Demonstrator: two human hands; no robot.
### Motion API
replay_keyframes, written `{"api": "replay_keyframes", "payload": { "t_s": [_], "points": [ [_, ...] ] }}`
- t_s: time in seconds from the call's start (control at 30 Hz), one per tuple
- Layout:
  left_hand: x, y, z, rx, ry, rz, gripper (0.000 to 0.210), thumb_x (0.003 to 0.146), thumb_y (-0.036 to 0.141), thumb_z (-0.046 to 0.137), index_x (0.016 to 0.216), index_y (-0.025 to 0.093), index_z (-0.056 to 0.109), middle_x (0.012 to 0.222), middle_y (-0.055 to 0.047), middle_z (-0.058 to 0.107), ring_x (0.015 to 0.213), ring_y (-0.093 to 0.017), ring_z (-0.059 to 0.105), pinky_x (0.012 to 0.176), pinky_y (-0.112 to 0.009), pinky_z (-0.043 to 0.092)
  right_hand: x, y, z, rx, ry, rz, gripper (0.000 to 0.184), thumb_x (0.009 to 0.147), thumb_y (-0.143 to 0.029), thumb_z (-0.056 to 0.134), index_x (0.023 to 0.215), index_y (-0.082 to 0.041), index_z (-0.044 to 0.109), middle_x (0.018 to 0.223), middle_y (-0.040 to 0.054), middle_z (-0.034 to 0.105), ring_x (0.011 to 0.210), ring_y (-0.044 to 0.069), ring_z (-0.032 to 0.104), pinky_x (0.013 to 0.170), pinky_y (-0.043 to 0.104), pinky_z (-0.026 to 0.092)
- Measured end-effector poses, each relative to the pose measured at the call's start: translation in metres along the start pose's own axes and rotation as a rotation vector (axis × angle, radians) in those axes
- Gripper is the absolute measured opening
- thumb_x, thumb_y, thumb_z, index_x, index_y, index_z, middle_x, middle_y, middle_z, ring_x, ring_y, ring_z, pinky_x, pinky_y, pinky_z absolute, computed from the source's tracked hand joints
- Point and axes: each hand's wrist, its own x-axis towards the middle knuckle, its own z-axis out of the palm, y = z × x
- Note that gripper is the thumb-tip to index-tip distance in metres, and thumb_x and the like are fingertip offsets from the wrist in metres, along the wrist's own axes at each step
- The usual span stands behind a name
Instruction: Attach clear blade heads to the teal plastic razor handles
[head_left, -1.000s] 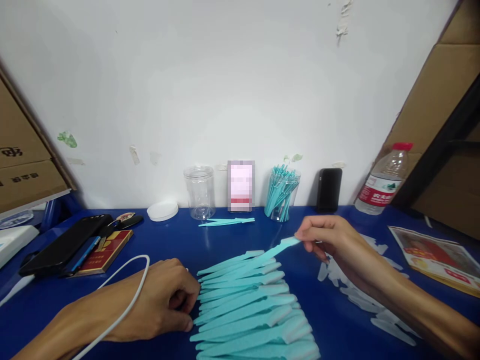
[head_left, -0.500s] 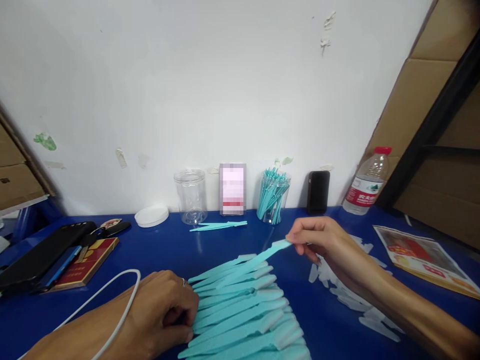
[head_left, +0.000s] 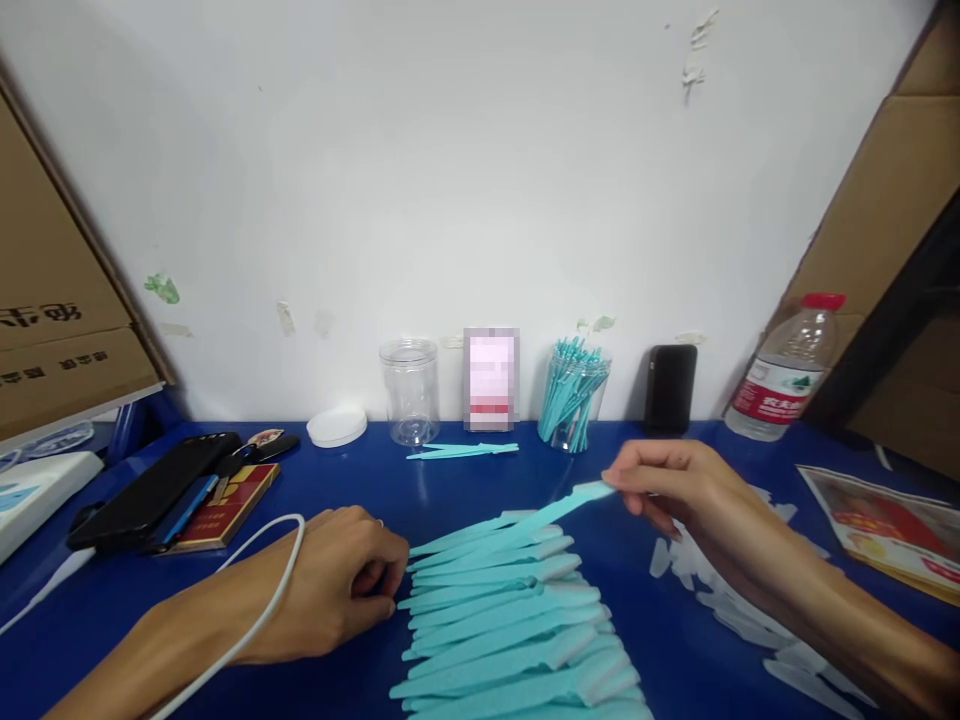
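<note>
Turquoise eyebrow razors (head_left: 502, 640) lie side by side in an overlapping pile, their pale, covered blade ends to the right. My right hand (head_left: 660, 485) pinches the covered end of one eyebrow razor (head_left: 559, 510). This razor slants over the top of the pile, its handle end low and to the left. Just left of the pile, my left hand (head_left: 345, 575) rests with curled fingers, thumb close to the fingertips, and nothing shows in it. Translucent white blade covers (head_left: 720, 590) lie scattered on the blue table, partly hidden behind my right forearm.
Along the wall stand an empty clear jar (head_left: 409, 390), a blurred upright card (head_left: 491, 380), a jar of turquoise razors (head_left: 576, 395), a black device (head_left: 670, 390) and a water bottle (head_left: 784, 370). Loose razors (head_left: 465, 451) and a white lid (head_left: 337, 427) lie in front. A white cable (head_left: 289, 570) crosses my left wrist.
The view has swung left, so things appear further right. My left hand has drawn slightly away from the razors' handle ends. My right hand keeps its pinch on the razor.
</note>
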Motion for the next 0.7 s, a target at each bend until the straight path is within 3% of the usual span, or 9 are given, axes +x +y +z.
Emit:
{"api": "replay_keyframes", "payload": {
  "t_s": [0.27, 0.5, 0.7],
  "points": [
    [0.001, 0.002, 0.006, -0.004, 0.030, 0.039, 0.009, 0.078, 0.022, 0.063, 0.070, 0.025, 0.063, 0.063, 0.006, 0.059, 0.061, -0.014, 0.054, 0.060, -0.027, 0.035, 0.001, -0.001, 0.001, 0.001, 0.008, 0.017, 0.034, 0.069, -0.043, 0.076, 0.052, -0.019, 0.059, 0.053, -0.0004, 0.052, 0.046, 0.010, 0.035, 0.048, 0.029, 0.024],
    [0.005, -0.004, 0.003, 0.075, 0.110, -0.069, 0.010, 0.081, 0.023, 0.056, 0.071, 0.024, 0.055, 0.063, 0.004, 0.062, 0.063, -0.018, 0.057, 0.056, -0.028, 0.029, 0.003, 0.001, -0.003, 0.008, 0.026, 0.006, 0.034, 0.069, -0.044, 0.077, 0.053, -0.019, 0.060, 0.052, -0.0007, 0.052, 0.045, 0.009, 0.036, 0.047, 0.028, 0.023],
    [0.004, -0.003, 0.014, 0.155, 0.144, -0.051, 0.010, 0.089, 0.024, 0.047, 0.080, 0.025, 0.052, 0.071, 0.000, 0.062, 0.064, -0.021, 0.056, 0.061, -0.032, 0.032, 0.003, 0.001, -0.003, 0.001, 0.016, 0.011, 0.035, 0.070, -0.045, 0.076, 0.053, -0.018, 0.060, 0.053, 0.0003, 0.053, 0.046, 0.010, 0.036, 0.048, 0.028, 0.024]
  ]
}}
